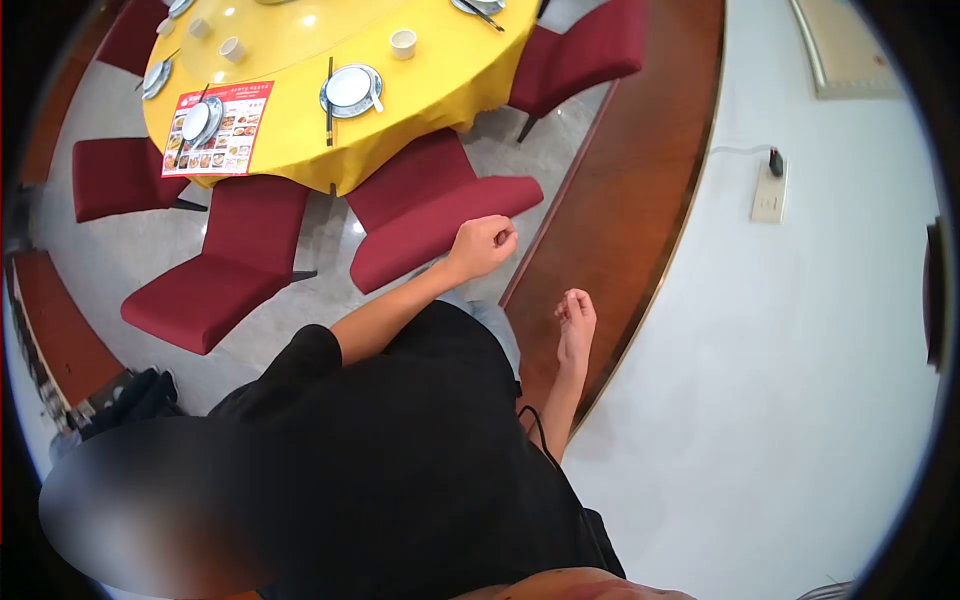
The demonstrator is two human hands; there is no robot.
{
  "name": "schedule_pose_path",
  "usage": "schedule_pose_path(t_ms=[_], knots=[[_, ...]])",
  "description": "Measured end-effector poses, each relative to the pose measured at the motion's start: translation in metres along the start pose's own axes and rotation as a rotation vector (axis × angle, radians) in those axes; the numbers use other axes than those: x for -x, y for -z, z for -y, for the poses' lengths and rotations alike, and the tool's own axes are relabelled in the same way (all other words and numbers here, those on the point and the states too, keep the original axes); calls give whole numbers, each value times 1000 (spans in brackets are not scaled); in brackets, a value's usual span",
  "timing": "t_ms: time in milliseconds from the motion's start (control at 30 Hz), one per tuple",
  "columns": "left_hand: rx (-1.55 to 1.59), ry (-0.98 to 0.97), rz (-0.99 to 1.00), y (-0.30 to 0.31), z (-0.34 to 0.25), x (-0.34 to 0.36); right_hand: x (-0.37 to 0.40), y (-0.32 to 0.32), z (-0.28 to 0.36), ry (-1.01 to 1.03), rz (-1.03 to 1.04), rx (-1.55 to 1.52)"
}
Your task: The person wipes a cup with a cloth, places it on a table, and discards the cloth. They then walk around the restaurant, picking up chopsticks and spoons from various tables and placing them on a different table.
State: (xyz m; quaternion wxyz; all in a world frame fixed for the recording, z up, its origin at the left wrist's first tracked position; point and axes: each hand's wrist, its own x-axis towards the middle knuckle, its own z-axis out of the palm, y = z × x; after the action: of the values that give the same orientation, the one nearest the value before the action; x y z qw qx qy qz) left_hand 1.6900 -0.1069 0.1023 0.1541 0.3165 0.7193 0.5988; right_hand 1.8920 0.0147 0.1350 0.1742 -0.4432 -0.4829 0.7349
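Observation:
My left hand (485, 246) is loosely curled, with thumb and fingertips together and nothing visible in it. It is over the edge of a dark red chair (440, 225) in this view. My right hand (575, 318), to its right, has its fingers folded together against the background of a brown wooden strip (620, 190); nothing shows in it. The hands are apart. A black cord (540, 430) runs beside my right forearm.
A round table with a yellow cloth (300, 110) holds plates (350, 88), cups (403, 42), chopsticks and a red-edged menu sheet (238, 140). More red chairs (215, 265) surround it. A socket with a black plug (772, 190) is on the white wall (800, 380).

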Motion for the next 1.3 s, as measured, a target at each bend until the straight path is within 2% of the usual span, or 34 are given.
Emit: schedule_pose_path(t_ms=[67,167,233,300,333,433,567,600,700,767,833,933,1033,1133,1167,1233,1300], knots=[[-84,22,-71,-2,21,-25,-48,-2,20,-6,8,46],[-195,121,-227,-1,54,-34,-114,-22,47,-50,180,-14],[-244,247,-359,-1,57,-37,-158,-40,61,-241,310,-390],[-354,283,-378,-6,54,-41,-205,-60,67,-301,454,-391],[-415,301,-386,-11,51,-43,-224,-75,74,-304,466,-292],[-772,231,-484,-25,52,-58,-288,-110,93,-418,626,-244],[-946,472,-708,-44,47,-67,-375,-135,115,-397,810,-178],[-980,473,-768,-45,48,-70,-392,-140,123,-395,812,-170],[-899,643,-810,-49,41,-85,-442,-156,163,-322,811,-130],[-850,891,-821,-49,41,-105,-475,-159,188,-265,796,-64],[-632,1071,-849,-45,45,-134,-505,-163,196,-219,758,11],[-485,1073,-790,-43,77,-190,-541,-181,195,-238,761,149],[-567,970,-711,-34,119,-254,-562,-201,190,-265,834,268],[-616,957,-861,6,165,-317,-586,-228,198,-213,819,335],[-550,1045,-849,29,171,-340,-596,-240,202,-187,799,341],[-554,971,-960,62,200,-372,-620,-275,214,-76,763,449],[-673,977,-1010,94,227,-401,-654,-313,219,68,748,564]])
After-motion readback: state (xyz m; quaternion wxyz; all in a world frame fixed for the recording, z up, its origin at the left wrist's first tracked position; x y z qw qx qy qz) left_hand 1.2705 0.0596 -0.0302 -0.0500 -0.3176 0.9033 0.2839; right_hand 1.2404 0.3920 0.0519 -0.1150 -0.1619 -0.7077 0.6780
